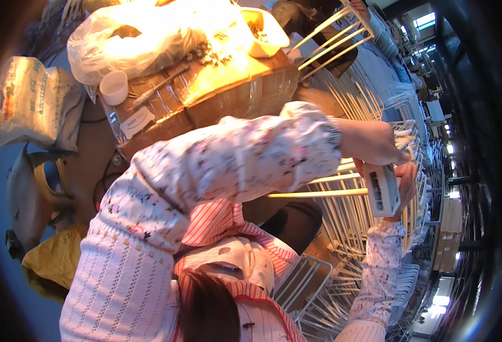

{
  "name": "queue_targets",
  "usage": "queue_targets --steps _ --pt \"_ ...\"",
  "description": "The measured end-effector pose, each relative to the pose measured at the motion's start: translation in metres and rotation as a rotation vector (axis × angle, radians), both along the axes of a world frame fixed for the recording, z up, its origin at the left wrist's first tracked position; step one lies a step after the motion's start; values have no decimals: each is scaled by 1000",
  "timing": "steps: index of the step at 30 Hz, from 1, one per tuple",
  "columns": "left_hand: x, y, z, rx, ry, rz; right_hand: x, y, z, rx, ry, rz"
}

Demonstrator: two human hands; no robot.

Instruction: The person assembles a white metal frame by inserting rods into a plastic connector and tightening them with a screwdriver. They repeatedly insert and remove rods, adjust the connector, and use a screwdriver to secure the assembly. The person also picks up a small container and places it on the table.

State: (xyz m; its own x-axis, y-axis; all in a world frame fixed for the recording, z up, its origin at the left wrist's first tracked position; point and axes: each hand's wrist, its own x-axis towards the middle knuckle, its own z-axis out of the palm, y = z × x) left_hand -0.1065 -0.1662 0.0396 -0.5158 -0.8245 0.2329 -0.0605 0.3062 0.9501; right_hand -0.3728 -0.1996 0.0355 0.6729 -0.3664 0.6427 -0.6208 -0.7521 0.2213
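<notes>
Both of my hands meet at a white plastic housing (383,190) with a dark slot in its side, at the right. My right hand (406,184) grips it along its far side. My left hand (377,141) bends over its upper end, fingers closed around it; what the fingertips press on is hidden. A cream-coloured metal bar (319,193) runs sideways up to the housing; their joint cannot be made out. Beneath my hands stand several cream-white metal barred frames (340,222), close together.
A taped cardboard box (242,96) bears a plastic bag (105,47), a white cup (114,87), a label plate (137,122) and a yellow-lit tub (272,36) of small hardware. A printed sack (37,102) and a yellow bag (54,260) lie left. Another person's hand (360,8) touches a frame at the top.
</notes>
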Motion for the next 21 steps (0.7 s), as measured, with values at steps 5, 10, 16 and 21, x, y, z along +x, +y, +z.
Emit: queue_targets --steps 5,10,16,21 --pt "-15 51 -72 -436 448 167 -31 -12 -39 -580 192 -196" --pt "-88 63 -64 -455 769 485 -10 8 -35 -363 89 -196" --pt "-82 72 -64 -608 733 745 -3 19 -29 -258 41 -222" --pt "-74 78 -63 -616 807 765 1 30 -27 -214 32 -236"
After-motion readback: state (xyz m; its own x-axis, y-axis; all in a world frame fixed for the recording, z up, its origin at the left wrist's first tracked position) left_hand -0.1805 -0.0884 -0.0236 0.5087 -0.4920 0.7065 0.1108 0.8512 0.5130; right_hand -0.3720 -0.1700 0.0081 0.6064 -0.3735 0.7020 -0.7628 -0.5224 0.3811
